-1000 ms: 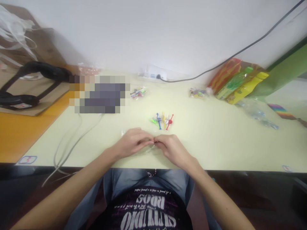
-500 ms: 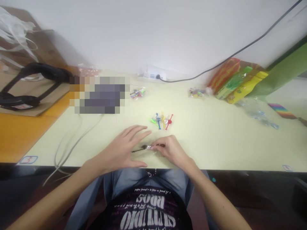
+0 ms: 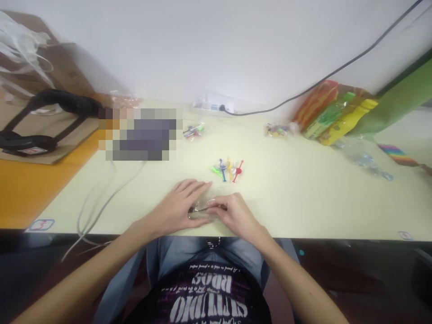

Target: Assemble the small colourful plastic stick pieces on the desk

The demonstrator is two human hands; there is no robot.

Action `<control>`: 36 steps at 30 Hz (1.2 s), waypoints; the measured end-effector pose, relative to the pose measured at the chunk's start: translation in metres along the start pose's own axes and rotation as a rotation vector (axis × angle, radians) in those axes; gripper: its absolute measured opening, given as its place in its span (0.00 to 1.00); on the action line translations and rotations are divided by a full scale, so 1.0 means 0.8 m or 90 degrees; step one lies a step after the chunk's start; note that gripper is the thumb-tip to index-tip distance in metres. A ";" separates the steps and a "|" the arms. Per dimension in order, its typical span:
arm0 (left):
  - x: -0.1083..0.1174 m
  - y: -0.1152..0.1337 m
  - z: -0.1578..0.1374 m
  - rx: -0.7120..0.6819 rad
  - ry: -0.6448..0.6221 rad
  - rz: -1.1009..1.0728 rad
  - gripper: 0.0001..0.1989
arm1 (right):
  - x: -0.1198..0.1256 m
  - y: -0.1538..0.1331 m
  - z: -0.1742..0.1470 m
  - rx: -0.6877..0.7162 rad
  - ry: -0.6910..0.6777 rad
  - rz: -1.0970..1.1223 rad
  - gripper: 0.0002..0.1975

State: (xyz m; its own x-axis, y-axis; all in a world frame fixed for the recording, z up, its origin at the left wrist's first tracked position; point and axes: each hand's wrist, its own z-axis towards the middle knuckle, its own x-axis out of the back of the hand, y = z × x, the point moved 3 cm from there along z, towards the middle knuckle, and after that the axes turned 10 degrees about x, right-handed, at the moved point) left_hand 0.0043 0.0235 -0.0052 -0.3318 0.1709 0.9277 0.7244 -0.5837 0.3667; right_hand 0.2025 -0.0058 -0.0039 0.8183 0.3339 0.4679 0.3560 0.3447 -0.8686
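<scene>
Near the front edge of the table, my right hand (image 3: 238, 213) is closed in a pinch on a thin black plastic arrow (image 3: 203, 209). It looks like a spinner arrow, mostly covered by my fingers. Clear crinkled plastic film (image 3: 199, 205) lies around it. To its left, my left hand (image 3: 175, 207) has thumb and fingers apart, curved around the arrow's far end and the film. Whether it touches them I cannot tell. Just beyond both hands lie several small coloured arrows: a blue one (image 3: 222, 171), a red one (image 3: 238, 171), a yellow one (image 3: 229, 168) and a green one (image 3: 216, 170).
Small clear bags of coloured pieces (image 3: 195, 131) (image 3: 278, 130) lie farther back. A white power strip (image 3: 214, 107) with a black cable is by the wall. Snack packets and a green bottle (image 3: 332, 110) stand right. Pale cables (image 3: 101, 211) and a black strap frame (image 3: 62, 102) are left.
My right hand has shifted slightly left with the black arrow. The left hand's thumb and fingers have come closer around its far end, where more clear film now shows.
</scene>
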 end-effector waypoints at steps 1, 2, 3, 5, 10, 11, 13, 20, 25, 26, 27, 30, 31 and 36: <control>0.000 0.000 0.000 -0.002 0.000 0.001 0.44 | -0.002 0.000 0.001 0.011 -0.005 -0.008 0.09; -0.001 0.000 0.000 -0.004 0.000 0.002 0.44 | -0.003 0.000 0.002 0.023 -0.012 -0.015 0.11; -0.002 0.000 0.001 -0.004 0.000 0.003 0.44 | -0.004 -0.001 0.002 0.034 -0.020 -0.021 0.13; -0.002 -0.002 0.001 -0.004 -0.002 0.001 0.44 | -0.004 -0.004 0.004 0.046 -0.034 -0.036 0.15; -0.001 -0.003 0.003 0.000 -0.006 -0.005 0.43 | -0.003 -0.014 0.010 0.076 -0.084 -0.073 0.16; -0.001 -0.003 0.004 0.000 -0.008 -0.002 0.43 | -0.004 -0.015 0.012 0.081 -0.097 -0.075 0.16; -0.001 -0.003 0.005 0.000 -0.012 0.006 0.44 | -0.006 -0.014 0.016 0.079 -0.115 -0.076 0.15; 0.001 -0.002 0.005 0.007 -0.015 0.036 0.46 | -0.007 0.000 0.027 0.064 -0.147 -0.015 0.10; 0.002 -0.006 0.001 0.005 -0.003 0.057 0.46 | -0.002 0.004 0.029 0.045 -0.154 -0.028 0.08; 0.001 -0.008 0.000 0.006 0.000 0.057 0.46 | -0.001 0.003 0.029 0.047 -0.161 -0.026 0.08; 0.000 -0.009 0.000 0.006 0.002 0.055 0.45 | 0.000 0.003 0.029 0.050 -0.171 -0.020 0.09; -0.002 -0.012 0.000 0.005 0.004 0.051 0.45 | 0.004 0.003 0.029 0.074 -0.202 0.011 0.13; -0.002 -0.012 0.000 0.005 0.004 0.050 0.45 | 0.004 0.003 0.029 0.083 -0.209 0.015 0.16; 0.000 -0.009 -0.001 0.011 0.004 0.045 0.46 | 0.006 0.004 0.024 0.126 -0.218 -0.012 0.25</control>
State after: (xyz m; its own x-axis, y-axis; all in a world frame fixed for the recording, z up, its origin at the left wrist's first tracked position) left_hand -0.0013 0.0274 -0.0083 -0.2833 0.1240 0.9510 0.7567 -0.5802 0.3011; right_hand 0.1989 0.0134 -0.0011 0.6026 0.5877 0.5398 0.2482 0.5049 -0.8267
